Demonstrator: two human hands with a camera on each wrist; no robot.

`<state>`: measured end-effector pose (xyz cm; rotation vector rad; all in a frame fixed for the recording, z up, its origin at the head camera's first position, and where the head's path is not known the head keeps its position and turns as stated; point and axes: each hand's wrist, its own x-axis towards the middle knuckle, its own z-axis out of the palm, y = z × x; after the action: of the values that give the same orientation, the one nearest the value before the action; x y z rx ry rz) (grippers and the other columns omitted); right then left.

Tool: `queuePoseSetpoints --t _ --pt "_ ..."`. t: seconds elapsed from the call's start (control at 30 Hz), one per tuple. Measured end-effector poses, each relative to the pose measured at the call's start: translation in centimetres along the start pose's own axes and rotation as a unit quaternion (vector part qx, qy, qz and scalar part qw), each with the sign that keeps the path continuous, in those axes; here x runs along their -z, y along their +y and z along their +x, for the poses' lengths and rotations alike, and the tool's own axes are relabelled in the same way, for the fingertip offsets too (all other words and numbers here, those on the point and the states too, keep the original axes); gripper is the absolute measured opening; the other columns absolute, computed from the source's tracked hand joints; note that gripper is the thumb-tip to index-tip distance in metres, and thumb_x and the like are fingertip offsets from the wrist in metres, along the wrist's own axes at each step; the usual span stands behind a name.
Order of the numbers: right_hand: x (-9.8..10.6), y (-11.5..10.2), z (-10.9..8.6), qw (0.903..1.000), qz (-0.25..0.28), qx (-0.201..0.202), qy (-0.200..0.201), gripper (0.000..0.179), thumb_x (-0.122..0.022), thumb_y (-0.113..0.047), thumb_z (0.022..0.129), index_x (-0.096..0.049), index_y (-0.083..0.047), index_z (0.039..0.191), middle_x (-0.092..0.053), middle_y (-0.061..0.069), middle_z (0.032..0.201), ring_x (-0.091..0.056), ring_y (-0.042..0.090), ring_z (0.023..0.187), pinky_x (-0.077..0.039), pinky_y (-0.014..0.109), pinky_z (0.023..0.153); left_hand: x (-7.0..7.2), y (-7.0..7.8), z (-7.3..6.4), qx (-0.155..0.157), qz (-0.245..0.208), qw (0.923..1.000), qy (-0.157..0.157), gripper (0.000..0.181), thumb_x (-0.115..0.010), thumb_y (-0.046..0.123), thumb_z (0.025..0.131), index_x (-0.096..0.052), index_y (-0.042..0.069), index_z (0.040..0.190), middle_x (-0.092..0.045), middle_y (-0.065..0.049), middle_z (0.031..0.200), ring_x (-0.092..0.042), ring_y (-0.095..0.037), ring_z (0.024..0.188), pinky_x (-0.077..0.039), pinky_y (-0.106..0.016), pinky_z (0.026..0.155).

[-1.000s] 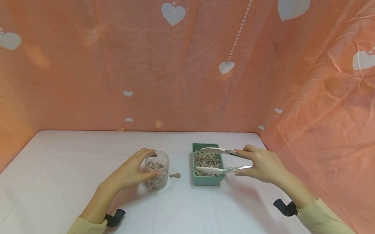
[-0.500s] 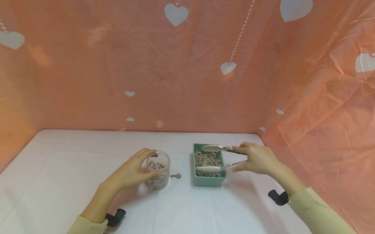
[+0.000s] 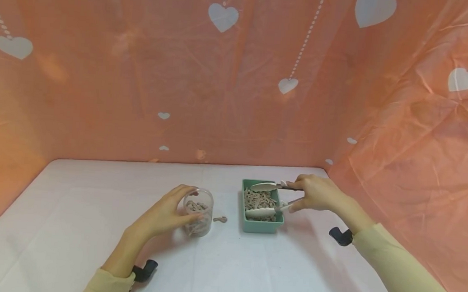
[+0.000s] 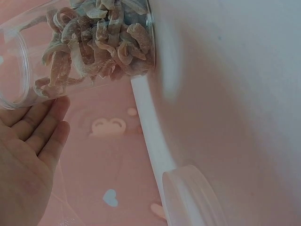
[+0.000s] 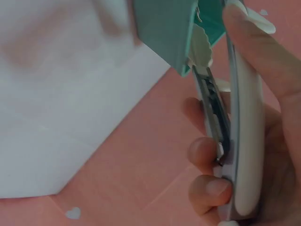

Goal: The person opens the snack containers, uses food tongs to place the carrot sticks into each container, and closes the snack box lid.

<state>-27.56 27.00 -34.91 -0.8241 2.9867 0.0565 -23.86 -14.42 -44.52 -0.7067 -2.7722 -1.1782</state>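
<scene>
My left hand (image 3: pixel 168 214) holds a clear plastic jar (image 3: pixel 201 227) upright on the table, thumb on the near side and fingers on the far side. Brownish dried strips (image 4: pixel 94 47) fill its lower part. To its right stands a green rectangular box (image 3: pixel 262 227) with many similar strips (image 3: pixel 256 199) inside. My right hand (image 3: pixel 322 195) grips metal tongs (image 3: pixel 262 212) with pale scalloped tips. Both tips are spread apart, over or in the strips; whether they touch is unclear. In the right wrist view, the fingers (image 5: pixel 207 193) curl around the tongs' handle.
One loose strip (image 3: pixel 220 219) lies on the white-covered table (image 3: pixel 229 272) between jar and box. A pale round lid-like piece (image 4: pixel 193 197) appears in the left wrist view. An orange curtain (image 3: pixel 205 94) with hearts rises behind the table and at its right.
My right hand has come left and slightly farther away, closer to the box, with its tongs still spread. The left hand and jar stay in place; the head view has shifted slightly.
</scene>
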Motion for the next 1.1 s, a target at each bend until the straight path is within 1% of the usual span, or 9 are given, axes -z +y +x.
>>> queuePoseSetpoints --t 0.2,0.3,0.43,0.57,0.7,0.9,1.1 --pt "0.6 0.2 1.2 0.9987 0.015 0.004 -0.049 0.074 -0.090 -0.049 0.076 -0.071 -0.006 0.133 -0.071 0.005 0.104 -0.066 0.020 0.087 -0.056 0.037 0.072 -0.2 0.0 -0.2 -0.001 0.002 1.0000 0.003 0.078 -0.082 0.046 0.089 -0.052 0.005 0.148 -0.058 -0.011 0.141 -0.052 -0.036 0.137 -0.041 -0.061 0.115" --pt "0.9 0.4 1.8 0.9978 0.022 0.014 -0.061 0.073 -0.091 -0.047 0.076 -0.071 -0.005 0.132 -0.070 0.006 0.103 -0.066 0.021 0.087 -0.057 0.037 0.074 -0.2 0.2 -0.3 -0.005 0.000 1.0000 0.005 0.077 -0.083 0.045 0.089 -0.053 0.005 0.148 -0.059 -0.011 0.141 -0.052 -0.036 0.136 -0.041 -0.060 0.115" --pt "1.0 0.7 2.5 0.9974 0.020 0.030 -0.062 0.072 -0.091 -0.045 0.076 -0.071 -0.008 0.134 -0.070 0.006 0.102 -0.065 0.022 0.087 -0.055 0.035 0.072 -0.2 0.4 -0.4 -0.008 -0.003 0.9999 0.009 0.076 -0.083 0.042 0.088 -0.053 0.005 0.147 -0.059 -0.010 0.141 -0.053 -0.036 0.136 -0.042 -0.060 0.114" --pt "0.8 1.1 2.7 0.9971 0.013 0.034 -0.067 0.072 -0.091 -0.046 0.076 -0.071 -0.011 0.135 -0.068 0.003 0.101 -0.063 0.019 0.086 -0.053 0.033 0.070 -0.3 0.6 -0.5 -0.005 -0.001 1.0000 0.006 0.077 -0.083 0.044 0.089 -0.052 0.005 0.148 -0.059 -0.010 0.142 -0.053 -0.035 0.137 -0.042 -0.060 0.114" --pt "0.6 1.4 2.6 0.9971 0.019 0.042 -0.061 0.070 -0.090 -0.046 0.077 -0.072 -0.010 0.134 -0.067 0.002 0.100 -0.062 0.018 0.085 -0.052 0.033 0.071 -0.3 0.6 -0.5 -0.003 0.001 1.0000 0.006 0.079 -0.082 0.046 0.089 -0.052 0.005 0.148 -0.059 -0.010 0.142 -0.052 -0.035 0.137 -0.042 -0.059 0.114" --pt "0.4 1.7 2.3 0.9971 0.026 0.051 -0.051 0.066 -0.089 -0.045 0.079 -0.073 -0.009 0.131 -0.067 -0.001 0.100 -0.064 0.018 0.088 -0.054 0.034 0.074 -0.3 0.6 -0.4 -0.008 0.003 0.9999 0.010 0.077 -0.083 0.044 0.089 -0.053 0.005 0.147 -0.060 -0.009 0.138 -0.054 -0.033 0.134 -0.043 -0.058 0.114" --pt "0.1 1.7 2.2 0.9968 0.035 0.051 -0.050 0.064 -0.089 -0.045 0.079 -0.074 -0.009 0.130 -0.067 -0.001 0.100 -0.064 0.019 0.088 -0.054 0.034 0.074 -0.3 0.6 -0.5 -0.001 0.002 1.0000 0.007 0.075 -0.083 0.043 0.089 -0.053 0.005 0.147 -0.060 -0.010 0.139 -0.053 -0.035 0.135 -0.042 -0.059 0.114"
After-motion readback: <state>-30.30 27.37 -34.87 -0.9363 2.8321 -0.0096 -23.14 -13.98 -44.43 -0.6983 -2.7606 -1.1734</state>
